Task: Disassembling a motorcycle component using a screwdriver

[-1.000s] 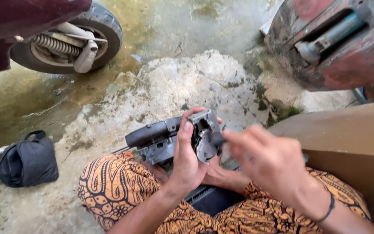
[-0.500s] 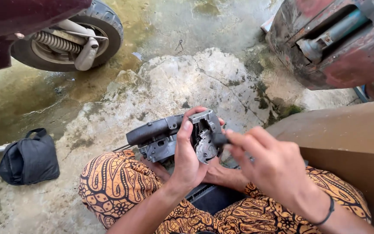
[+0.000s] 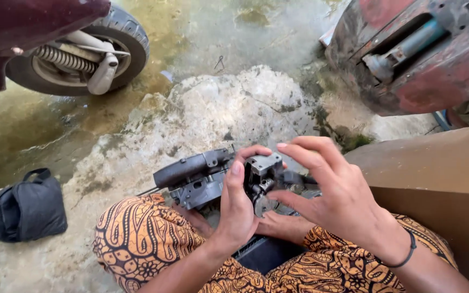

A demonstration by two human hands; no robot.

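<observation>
A dark grey metal engine part with a black rubber tube (image 3: 199, 172) rests over my lap, between knees in orange patterned cloth. My left hand (image 3: 240, 203) grips it from below and in front, thumb up against its metal block (image 3: 264, 165). My right hand (image 3: 329, 192) covers the part's right side, fingers spread and curled over a small piece that they hide. A black band circles my right wrist.
A scooter wheel with spring and maroon body (image 3: 74, 57) stands top left. A rusty red machine body (image 3: 424, 54) sits top right. A black bag (image 3: 28, 209) lies at left on wet, rough concrete. A brown board (image 3: 441, 173) lies at right.
My right hand has shifted slightly left and up over the part, with its fingers spread wider. My left hand keeps the same grip.
</observation>
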